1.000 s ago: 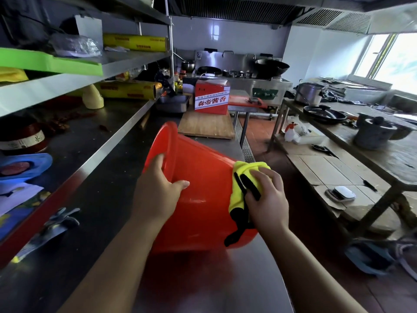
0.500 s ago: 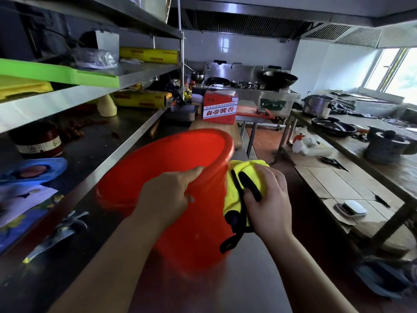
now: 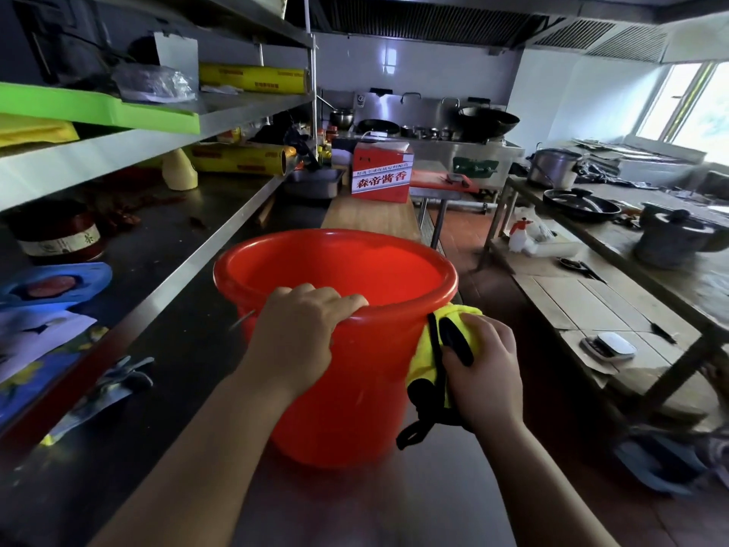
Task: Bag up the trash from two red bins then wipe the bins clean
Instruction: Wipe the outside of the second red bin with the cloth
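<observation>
A red bin (image 3: 355,404) stands upright on the steel counter (image 3: 394,507) in front of me, its inside bare as far as I can see. My left hand (image 3: 300,337) grips the near rim, fingers curled over the edge. My right hand (image 3: 481,373) presses a yellow cloth with black trim (image 3: 438,361) against the bin's right outer wall, fingers wrapped over the cloth. I see only this one bin.
A wooden board (image 3: 374,221) and a red carton (image 3: 382,176) sit behind the bin. Left shelves (image 3: 157,144) hold wrap rolls, a jar and a green tray. Right of the aisle, a table (image 3: 651,270) carries pots and pans. Stoves line the back wall.
The bin has swung from lying on its side to standing upright. My left hand moved from its wall to the rim. My right hand stayed on the cloth at the bin's right side.
</observation>
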A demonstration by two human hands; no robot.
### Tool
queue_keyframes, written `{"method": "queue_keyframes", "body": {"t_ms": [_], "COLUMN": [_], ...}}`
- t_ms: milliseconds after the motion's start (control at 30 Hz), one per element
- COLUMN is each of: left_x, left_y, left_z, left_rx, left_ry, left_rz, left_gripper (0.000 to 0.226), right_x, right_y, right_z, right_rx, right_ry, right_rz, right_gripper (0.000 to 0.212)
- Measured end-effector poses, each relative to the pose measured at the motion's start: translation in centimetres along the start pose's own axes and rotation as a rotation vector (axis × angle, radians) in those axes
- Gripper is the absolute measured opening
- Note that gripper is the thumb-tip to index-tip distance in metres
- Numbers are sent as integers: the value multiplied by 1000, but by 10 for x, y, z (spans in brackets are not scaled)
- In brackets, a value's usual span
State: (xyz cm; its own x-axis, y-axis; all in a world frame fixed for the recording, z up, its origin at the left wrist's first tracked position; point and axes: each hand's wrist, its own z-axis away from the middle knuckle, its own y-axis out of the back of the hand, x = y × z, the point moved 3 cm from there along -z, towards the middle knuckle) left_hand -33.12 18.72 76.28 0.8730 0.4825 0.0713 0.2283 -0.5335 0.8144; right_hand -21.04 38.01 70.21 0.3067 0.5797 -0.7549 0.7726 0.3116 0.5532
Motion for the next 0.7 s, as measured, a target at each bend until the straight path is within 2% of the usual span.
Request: {"method": "queue_keyframes", "body": {"t_ms": [133, 233, 400, 500, 700], "left_x": [-4, -7, -7, -2, 13], "left_y": [-2, -5, -14, -24, -18], "left_z": [7, 15, 35, 48, 63], "left_rx": [55, 37, 33, 22, 141], "left_ry": [44, 65, 105, 87, 95], "left_rz": [12, 39, 40, 44, 73], "left_gripper": [47, 45, 49, 44, 48], "right_x": [19, 32, 48, 54, 70], "right_y": [-8, -15, -24, -27, -29], "right_z": [15, 28, 51, 63, 82], "right_rx": [-80, -139, -227, -243, -245], "right_ry": [-82, -136, -179, -186, -163], "right_rz": [66, 114, 138, 153, 184], "right_gripper": [45, 42, 40, 40, 47]}}
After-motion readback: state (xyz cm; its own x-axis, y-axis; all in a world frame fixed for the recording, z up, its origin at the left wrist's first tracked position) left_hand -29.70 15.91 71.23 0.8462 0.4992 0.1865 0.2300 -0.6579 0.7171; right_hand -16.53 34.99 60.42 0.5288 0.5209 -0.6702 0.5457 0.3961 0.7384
